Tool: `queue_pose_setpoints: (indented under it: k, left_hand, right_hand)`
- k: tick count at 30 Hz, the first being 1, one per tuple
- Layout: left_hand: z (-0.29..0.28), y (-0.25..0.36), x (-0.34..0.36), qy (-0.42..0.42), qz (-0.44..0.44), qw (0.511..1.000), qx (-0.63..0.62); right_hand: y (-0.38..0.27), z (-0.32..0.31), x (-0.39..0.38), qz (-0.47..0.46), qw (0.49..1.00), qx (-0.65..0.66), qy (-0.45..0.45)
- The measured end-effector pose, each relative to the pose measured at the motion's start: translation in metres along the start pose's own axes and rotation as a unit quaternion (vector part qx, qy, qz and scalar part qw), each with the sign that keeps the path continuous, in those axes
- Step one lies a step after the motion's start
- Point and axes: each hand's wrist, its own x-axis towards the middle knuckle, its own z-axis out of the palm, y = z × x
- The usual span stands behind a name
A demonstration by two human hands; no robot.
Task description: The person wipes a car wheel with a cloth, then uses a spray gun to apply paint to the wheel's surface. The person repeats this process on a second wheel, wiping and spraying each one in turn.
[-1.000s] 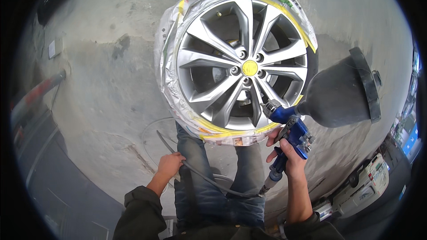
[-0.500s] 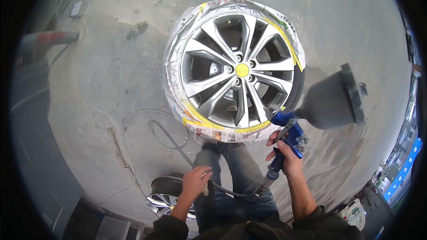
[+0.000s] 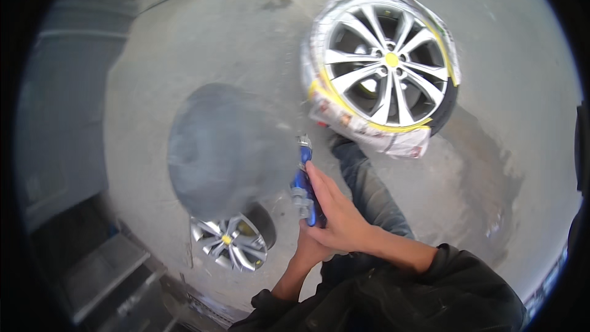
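Note:
A blue spray gun (image 3: 301,181) is raised close in front of me, in my right hand (image 3: 337,212), which is closed around its handle. The gun's large dark grey paint cup (image 3: 227,147) points to the left and is blurred. My left hand (image 3: 310,246) is pressed up under the right one at the gun's lower end; its fingers are hidden. Farther off to the right, a silver alloy wheel (image 3: 391,60) with a yellow hub centre lies face up. Newspaper and yellow tape (image 3: 350,117) cover most of its tyre, leaving some black rubber bare at the right.
A second silver wheel rim (image 3: 227,240) stands on the concrete floor (image 3: 147,80) at lower left, partly behind the cup. Grey cabinets (image 3: 77,104) line the left side, with metal steps or shelves (image 3: 110,264) below. My leg (image 3: 372,190) is beside the masked wheel.
The view has swung left, so the masked wheel now sits farther right. My right hand has turned the spray gun, its cup now leftward. The left hand has come up against the right.

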Motion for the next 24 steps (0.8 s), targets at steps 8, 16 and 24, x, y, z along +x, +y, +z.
queue_pose_setpoints:
  k: [8, 16, 24]
  left_hand:
    - [-0.066, 0.122, -0.258, 0.093, -0.029, 0.926, -0.365]
    - [-0.046, 0.218, -0.407, 0.249, 0.108, 0.895, -0.354]
    - [0.008, 0.271, -0.443, 0.223, 0.223, 0.867, -0.386]
  right_hand:
    - [-0.135, 0.020, -0.163, -0.054, 0.938, 0.334, -0.079]
    - [-0.284, 0.054, -0.199, -0.087, 0.844, 0.398, -0.349]
    - [-0.355, 0.084, -0.245, -0.074, 0.655, 0.474, -0.584]
